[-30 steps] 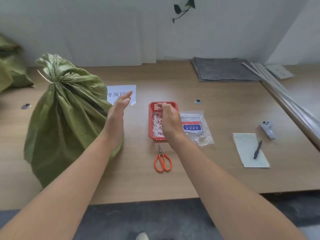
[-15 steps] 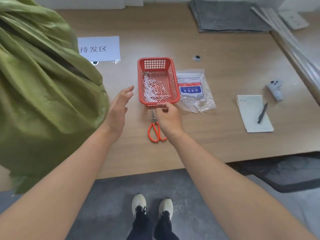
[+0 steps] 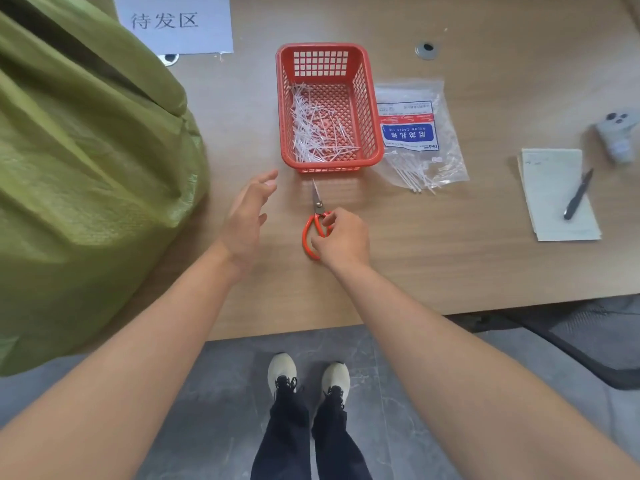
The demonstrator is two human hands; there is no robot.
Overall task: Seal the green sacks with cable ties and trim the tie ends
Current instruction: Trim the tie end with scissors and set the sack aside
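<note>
Closed scissors [image 3: 314,216], tips toward basket [image 3: 329,167], handles nearward

Sack [image 3: 86,185] on the left of my table [image 3: 450,254], sign [image 3: 180,22] behind it, basket [image 3: 332,168] at centre, tie ends [image 3: 311,133] in it, scissors [image 3: 317,202] just before the basket, bag of cable ties [image 3: 415,133] touching its right side, I think, notepad [image 3: 550,188] further right, pen [image 3: 578,194] on it.
</note>
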